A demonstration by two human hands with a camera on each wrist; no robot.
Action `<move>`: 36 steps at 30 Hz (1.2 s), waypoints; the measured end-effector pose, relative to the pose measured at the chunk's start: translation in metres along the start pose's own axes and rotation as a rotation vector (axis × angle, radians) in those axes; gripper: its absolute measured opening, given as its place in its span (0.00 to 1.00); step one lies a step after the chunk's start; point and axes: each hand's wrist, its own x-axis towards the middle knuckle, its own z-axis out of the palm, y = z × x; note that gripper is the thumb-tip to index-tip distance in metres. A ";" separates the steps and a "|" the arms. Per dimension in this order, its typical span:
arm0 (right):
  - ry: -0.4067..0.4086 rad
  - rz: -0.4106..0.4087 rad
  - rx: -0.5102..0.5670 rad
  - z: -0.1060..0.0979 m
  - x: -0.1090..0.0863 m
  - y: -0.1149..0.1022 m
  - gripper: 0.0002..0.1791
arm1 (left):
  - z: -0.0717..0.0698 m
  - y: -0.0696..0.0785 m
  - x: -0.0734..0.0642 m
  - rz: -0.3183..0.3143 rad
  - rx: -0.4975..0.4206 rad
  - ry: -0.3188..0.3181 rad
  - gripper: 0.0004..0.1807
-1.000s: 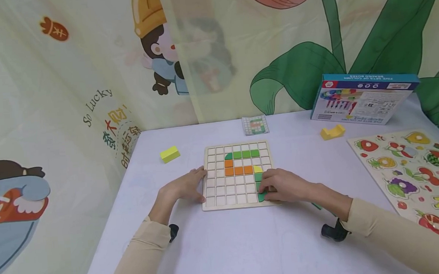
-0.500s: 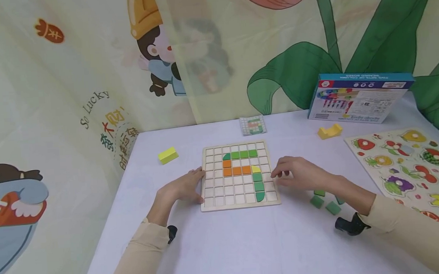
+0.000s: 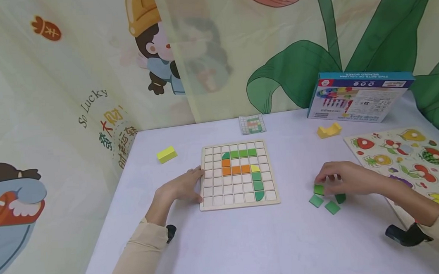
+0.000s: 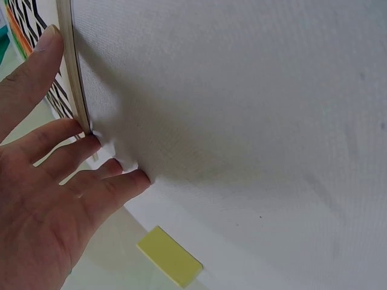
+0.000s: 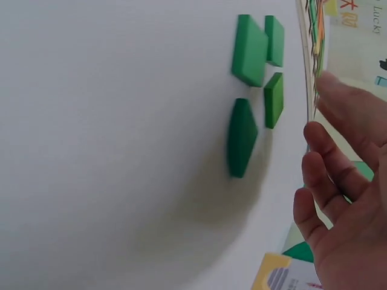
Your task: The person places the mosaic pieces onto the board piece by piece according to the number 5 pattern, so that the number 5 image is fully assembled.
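A wooden grid board (image 3: pixel 209 197) lies mid-table, with green, orange and yellow tiles set in some of its squares. My left hand (image 3: pixel 183 187) touches its left edge; the left wrist view shows thumb and fingertips at the rim, fingers loosely bent. To the right of the board, my right hand (image 3: pixel 350 177) hovers over several loose green pieces. Among them are a square tile (image 3: pixel 332 207), another square tile (image 3: pixel 316 201), a brighter green tile (image 3: pixel 318 189) and a round-edged piece (image 5: pixel 242 139). In the right wrist view nothing is between its fingers.
Behind the board lies a small pattern card (image 3: pixel 252 124). A yellow block (image 3: pixel 166 154) sits at the left, and a yellow curved block (image 3: pixel 329 130) at the back right. Farther right are a fruit-picture board (image 3: pixel 376 141) and a standing box (image 3: pixel 360 98) near the curtain.
My right hand has left the tiles at the board's lower right and moved right, over the loose green pieces. The left hand has stayed at the board's edge.
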 end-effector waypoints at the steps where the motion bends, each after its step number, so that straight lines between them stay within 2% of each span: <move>1: -0.013 -0.012 0.006 0.001 -0.003 0.002 0.12 | 0.000 0.000 0.000 0.003 0.003 0.002 0.46; 6: -0.074 -0.059 0.021 0.007 -0.015 0.010 0.13 | -0.002 0.000 0.000 0.013 0.004 0.005 0.47; 10: -0.099 -0.080 -0.019 0.011 -0.019 0.012 0.15 | -0.002 -0.001 -0.001 0.006 -0.004 0.003 0.47; 15: -0.068 -0.091 -0.061 0.016 -0.022 0.009 0.15 | -0.001 -0.003 -0.001 -0.001 -0.012 0.004 0.47; 24: -0.043 -0.105 -0.069 0.019 -0.021 0.010 0.14 | 0.001 -0.004 -0.003 -0.007 -0.023 0.006 0.47; 30: 0.008 -0.117 -0.075 0.017 -0.019 0.007 0.08 | 0.001 -0.003 -0.001 0.000 -0.016 0.008 0.47; 32: 0.005 -0.103 -0.080 0.016 -0.019 0.007 0.08 | 0.000 -0.002 -0.001 0.006 -0.013 0.008 0.47; 36: -0.053 -0.069 -0.088 0.015 -0.022 0.009 0.12 | -0.001 0.000 0.000 0.008 0.002 0.005 0.47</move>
